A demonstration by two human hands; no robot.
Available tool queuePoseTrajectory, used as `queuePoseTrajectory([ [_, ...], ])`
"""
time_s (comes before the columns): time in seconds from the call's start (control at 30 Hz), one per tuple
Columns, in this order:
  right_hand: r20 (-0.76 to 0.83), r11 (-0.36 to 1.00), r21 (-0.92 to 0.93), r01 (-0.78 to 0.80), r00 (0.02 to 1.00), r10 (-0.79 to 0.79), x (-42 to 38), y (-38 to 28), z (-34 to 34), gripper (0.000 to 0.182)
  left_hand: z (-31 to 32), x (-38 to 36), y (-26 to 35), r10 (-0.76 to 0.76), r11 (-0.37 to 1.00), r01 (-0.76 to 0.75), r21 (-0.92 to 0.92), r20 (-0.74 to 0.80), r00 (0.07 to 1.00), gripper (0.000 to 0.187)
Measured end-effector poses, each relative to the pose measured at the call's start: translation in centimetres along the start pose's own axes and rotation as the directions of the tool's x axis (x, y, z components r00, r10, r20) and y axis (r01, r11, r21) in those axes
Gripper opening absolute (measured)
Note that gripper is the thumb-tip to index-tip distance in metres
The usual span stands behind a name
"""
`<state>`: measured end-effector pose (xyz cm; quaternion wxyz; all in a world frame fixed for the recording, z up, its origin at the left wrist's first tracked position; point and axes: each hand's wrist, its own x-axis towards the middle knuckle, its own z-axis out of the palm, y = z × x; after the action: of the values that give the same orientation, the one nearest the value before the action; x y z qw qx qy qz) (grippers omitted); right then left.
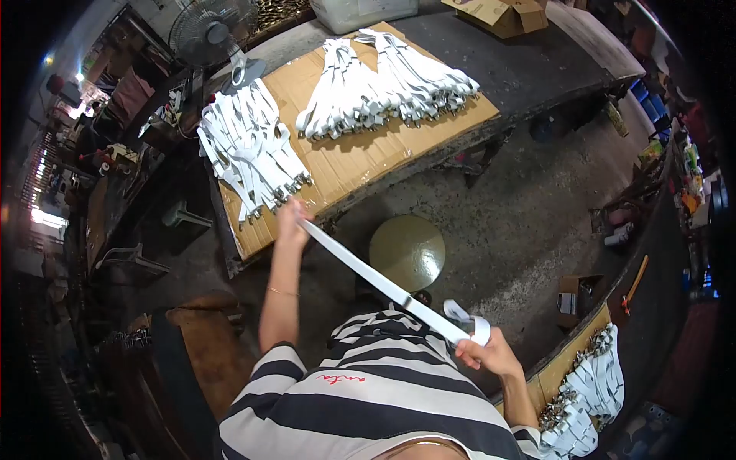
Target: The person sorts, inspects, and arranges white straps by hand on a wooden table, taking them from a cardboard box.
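A long white strap with a small dark band partway along runs taut and slanting between my two hands, in front of my striped shirt. My left hand is closed on its upper end, close to the metal-ended tips of a pile of white straps on the cardboard. Lower and to the right, my right hand pinches the strap between thumb and fingers. The strap's loose end curls up just above that hand. What sits inside my left fist is hidden.
Two fanned bundles of white straps lie on a cardboard sheet on the dark table. More straps lie at lower right. A round stool stands on the floor. A fan and an opened cardboard box are at the back.
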<state>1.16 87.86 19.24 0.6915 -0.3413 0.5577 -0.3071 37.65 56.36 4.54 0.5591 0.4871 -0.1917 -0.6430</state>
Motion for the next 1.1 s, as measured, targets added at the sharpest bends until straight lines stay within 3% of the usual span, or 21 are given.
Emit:
queuePoseTrajectory([
  [0.07,-0.121,0.989,0.149,0.007,0.993,0.011,-0.1,1.1,-1.2,0.021,-1.0,-0.6,-6.1,-0.150,0.973,0.158,-0.167,0.058,0.987,0.033],
  [0.13,-0.201,0.983,0.184,0.024,0.980,0.013,0.0,3.2,-2.5,0.025,-2.2,-0.9,-10.8,-0.285,0.926,0.288,-0.246,0.049,0.957,0.036],
  [0.2,-0.236,0.968,0.247,0.052,0.972,0.008,-0.2,4.5,-2.9,0.025,-2.8,-1.6,-14.5,-0.286,0.934,0.279,-0.222,0.002,0.958,0.037],
  [0.3,-0.166,0.943,0.329,0.040,0.986,0.017,-0.2,5.5,-2.8,0.028,-2.5,-2.2,-16.9,-0.424,0.876,0.381,-0.296,-0.095,0.901,0.040],
  [0.47,-0.136,0.899,0.425,0.110,0.989,-0.056,0.2,8.3,-2.8,0.032,-1.9,-1.8,-19.1,-0.548,0.814,0.523,-0.255,-0.035,0.836,0.044],
  [0.53,-0.201,0.870,0.454,0.192,0.973,-0.110,0.7,8.6,-2.6,0.033,-1.3,-2.0,-19.8,-0.615,0.766,0.604,-0.221,0.021,0.788,0.050],
  [0.63,-0.225,0.839,0.504,0.207,0.969,-0.104,1.2,9.1,-2.6,0.037,-1.2,-2.1,-20.6,-0.655,0.746,0.659,-0.096,0.073,0.752,0.047],
  [0.7,-0.249,0.826,0.523,0.212,0.964,-0.090,1.1,9.3,-2.7,0.038,-1.5,-1.2,-21.5,-0.586,0.809,0.587,-0.004,0.060,0.808,0.041],
  [0.83,-0.251,0.860,0.467,0.205,0.963,-0.093,0.9,9.6,-3.3,0.040,-1.9,0.1,-21.8,-0.537,0.838,0.541,-0.069,0.070,0.841,0.037],
  [0.9,-0.297,0.832,0.519,0.197,0.954,-0.041,1.0,9.6,-3.4,0.041,-1.2,-0.6,-21.3,-0.508,0.842,0.507,0.182,-0.044,0.860,0.044],
  [0.93,-0.307,0.828,0.522,0.203,0.951,-0.039,1.2,9.5,-3.4,0.041,-0.6,-0.9,-21.1,-0.513,0.838,0.511,0.191,-0.039,0.857,0.044],
  [0.97,-0.314,0.803,0.561,0.203,0.949,-0.020,1.6,9.4,-3.5,0.042,0.5,-1.6,-20.9,-0.416,0.721,0.462,0.516,-0.210,0.885,0.046],
  [1.0,-0.321,0.776,0.597,0.203,0.947,-0.001,2.0,9.3,-3.6,0.043,1.3,-2.3,-21.1,-0.257,0.488,0.413,0.769,-0.325,0.910,0.048],
  [1.03,-0.358,0.786,0.577,0.223,0.934,-0.002,2.5,9.5,-3.6,0.041,1.6,-3.0,-21.4,-0.217,0.347,0.228,0.910,-0.159,0.963,0.049],
  [1.07,-0.416,0.762,0.606,0.228,0.908,0.058,3.0,8.9,-3.2,0.040,2.9,-5.0,-21.2,-0.274,0.311,0.075,0.947,0.013,0.962,0.050],
  [1.1,-0.437,0.767,0.594,0.244,0.898,0.053,3.7,9.7,-3.4,0.038,5.7,-8.5,-19.8,-0.483,0.450,0.132,0.883,0.116,0.868,0.058],
])
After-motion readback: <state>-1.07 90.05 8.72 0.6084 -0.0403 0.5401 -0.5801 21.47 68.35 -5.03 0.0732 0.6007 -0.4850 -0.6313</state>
